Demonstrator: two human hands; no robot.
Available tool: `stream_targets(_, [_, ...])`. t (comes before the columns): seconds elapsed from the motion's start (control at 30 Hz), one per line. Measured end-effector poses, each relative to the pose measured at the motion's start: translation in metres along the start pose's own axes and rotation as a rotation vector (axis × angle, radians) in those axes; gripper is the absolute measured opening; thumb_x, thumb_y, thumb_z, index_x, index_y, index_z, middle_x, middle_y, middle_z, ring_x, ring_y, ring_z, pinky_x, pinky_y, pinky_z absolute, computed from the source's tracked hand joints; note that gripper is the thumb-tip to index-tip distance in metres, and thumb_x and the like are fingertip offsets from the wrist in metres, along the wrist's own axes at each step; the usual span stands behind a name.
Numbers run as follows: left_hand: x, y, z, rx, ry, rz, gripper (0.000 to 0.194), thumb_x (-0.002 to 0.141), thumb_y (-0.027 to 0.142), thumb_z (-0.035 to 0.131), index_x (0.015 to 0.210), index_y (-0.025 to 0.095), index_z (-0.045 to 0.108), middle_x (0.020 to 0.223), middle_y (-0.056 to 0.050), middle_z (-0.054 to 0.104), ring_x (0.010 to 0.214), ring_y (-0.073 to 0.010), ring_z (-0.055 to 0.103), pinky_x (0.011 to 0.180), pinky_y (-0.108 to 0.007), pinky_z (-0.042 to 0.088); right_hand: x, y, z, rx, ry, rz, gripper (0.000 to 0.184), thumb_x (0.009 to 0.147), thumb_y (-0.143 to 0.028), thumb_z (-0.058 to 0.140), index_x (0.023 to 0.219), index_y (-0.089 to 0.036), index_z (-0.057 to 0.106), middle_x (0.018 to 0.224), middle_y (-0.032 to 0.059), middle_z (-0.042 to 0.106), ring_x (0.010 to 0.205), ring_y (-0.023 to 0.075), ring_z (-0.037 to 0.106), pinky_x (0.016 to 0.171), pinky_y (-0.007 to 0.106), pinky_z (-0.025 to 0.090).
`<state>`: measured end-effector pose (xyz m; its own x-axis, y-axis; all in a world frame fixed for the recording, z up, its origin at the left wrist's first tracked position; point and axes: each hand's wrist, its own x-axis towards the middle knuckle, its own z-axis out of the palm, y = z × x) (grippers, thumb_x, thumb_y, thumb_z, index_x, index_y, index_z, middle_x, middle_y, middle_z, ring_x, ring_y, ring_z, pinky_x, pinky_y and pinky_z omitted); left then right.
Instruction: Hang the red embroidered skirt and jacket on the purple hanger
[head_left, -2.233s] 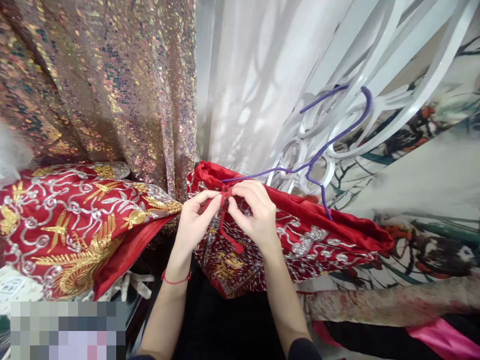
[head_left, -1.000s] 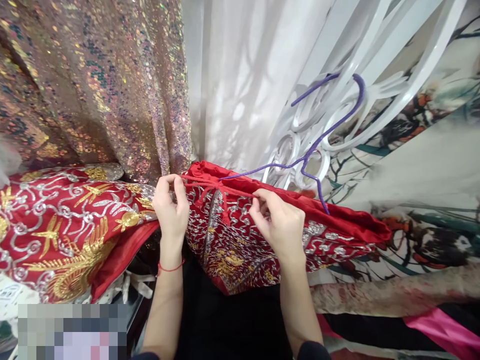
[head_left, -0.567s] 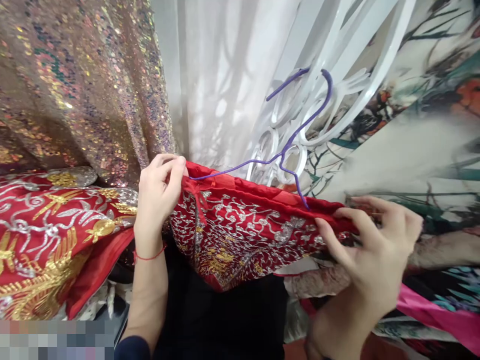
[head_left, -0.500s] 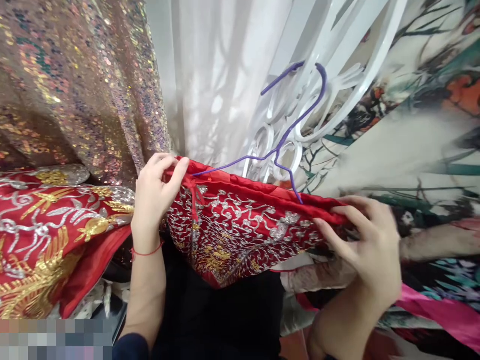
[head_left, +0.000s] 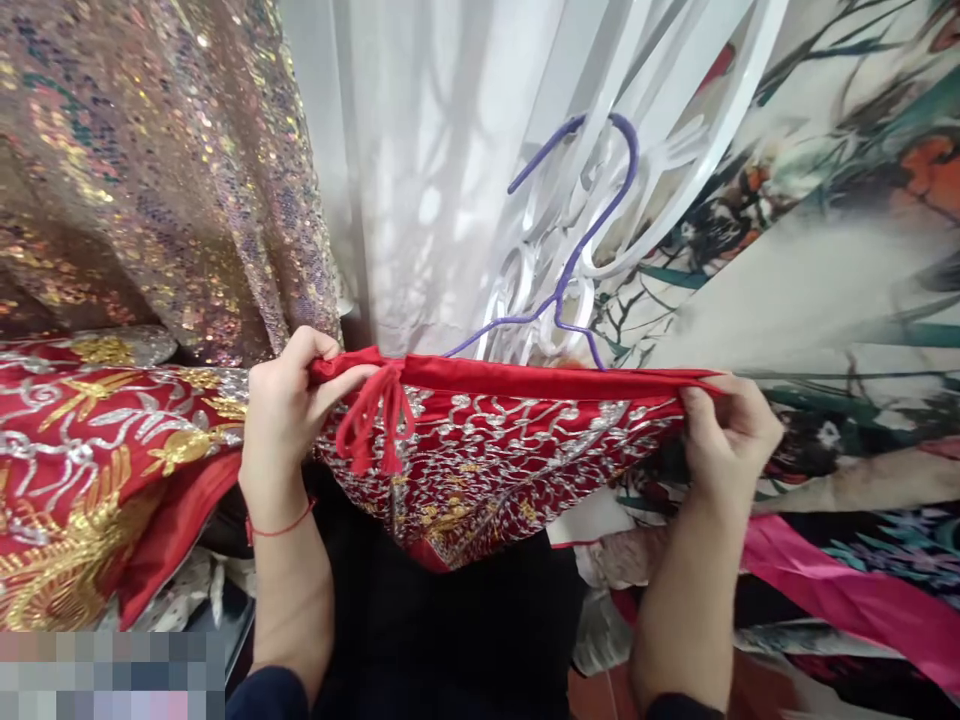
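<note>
A red skirt (head_left: 480, 450) with silver and gold embroidery is stretched by its waistband between my two hands. My left hand (head_left: 289, 410) pinches the waistband's left end, close to a red drawstring bow (head_left: 379, 415). Its right end is gripped by my right hand (head_left: 731, 425), thumb toward me. Behind the waistband rises a purple hanger (head_left: 559, 290); its hook lies over white scrollwork, and its lower part is hidden by the skirt.
Sequinned fabric (head_left: 150, 180) hangs at the left, above another red embroidered garment (head_left: 97, 450). White ornate scrollwork (head_left: 697, 170) stands behind the hanger. Floral cloth (head_left: 885, 200) and a pink strip of fabric (head_left: 847, 590) are at the right. White curtain (head_left: 427, 170) hangs at the back.
The waistband has been pulled straight and tilted toward level, covering more of the hanger. My right hand has closed on its end and moved up; my left hand has dropped slightly.
</note>
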<state>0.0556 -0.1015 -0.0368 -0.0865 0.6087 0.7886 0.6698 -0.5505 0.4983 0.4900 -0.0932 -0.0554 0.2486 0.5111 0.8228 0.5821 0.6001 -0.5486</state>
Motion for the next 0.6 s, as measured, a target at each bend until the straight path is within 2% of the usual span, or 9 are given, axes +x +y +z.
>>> stream_targets(0.1, [-0.006,0.003,0.002,0.001,0.074,-0.043,0.033,0.083,0.046,0.075,0.077,0.022,0.054,0.060,0.007,0.050,0.049,-0.0076,0.036,0.047,-0.023,0.030,0.000,0.005,0.013,-0.128,0.034,0.000,0.020,0.088,-0.043,0.070,0.082,-0.025,0.068,0.073,0.0002,0.062,0.065,0.0167,0.056,0.064,0.031,0.047])
stream_targets(0.27, [0.003,-0.008,0.021,-0.093,0.057,-0.150,0.025,0.082,0.041,0.073,0.083,0.022,0.056,0.067,0.006,0.054,0.056,-0.0086,0.042,0.054,-0.024,0.035,-0.006,0.004,0.034,-0.268,0.037,-0.041,0.032,0.094,-0.050,0.057,0.086,-0.020,0.064,0.082,0.0035,0.064,0.079,0.0202,0.062,0.079,0.036,0.051])
stream_targets(0.37, [0.007,-0.012,0.027,-0.181,0.011,-0.178,0.023,0.085,0.041,0.070,0.092,0.023,0.058,0.076,0.003,0.059,0.061,-0.0097,0.049,0.058,-0.024,0.041,-0.016,-0.003,0.041,-0.327,0.147,-0.104,0.028,0.094,-0.047,0.061,0.090,-0.019,0.063,0.084,0.0052,0.062,0.080,0.0218,0.062,0.079,0.038,0.051])
stream_targets(0.47, [0.004,-0.012,0.025,-0.243,-0.024,-0.187,0.030,0.084,0.037,0.073,0.107,0.024,0.059,0.091,0.000,0.066,0.073,-0.0116,0.060,0.069,-0.025,0.048,-0.028,-0.014,0.047,-0.272,0.313,-0.137,0.030,0.090,-0.041,0.068,0.107,-0.017,0.061,0.099,0.0097,0.060,0.089,0.0251,0.063,0.081,0.041,0.053])
stream_targets(0.53, [-0.001,-0.011,0.026,-0.277,0.016,-0.196,0.033,0.088,0.036,0.070,0.115,0.024,0.057,0.095,-0.001,0.068,0.081,-0.0130,0.065,0.075,-0.027,0.051,-0.034,-0.020,0.050,-0.238,0.382,-0.146,0.034,0.089,-0.039,0.069,0.114,-0.019,0.058,0.107,0.0116,0.058,0.095,0.0271,0.063,0.084,0.043,0.053])
stream_targets(0.6, [-0.004,-0.011,0.029,-0.291,0.090,-0.212,0.031,0.092,0.036,0.066,0.118,0.023,0.055,0.093,0.000,0.067,0.081,-0.0130,0.065,0.077,-0.028,0.051,-0.035,-0.024,0.052,-0.242,0.401,-0.126,0.030,0.089,-0.038,0.069,0.112,-0.021,0.058,0.104,0.0101,0.057,0.093,0.0269,0.062,0.086,0.045,0.053])
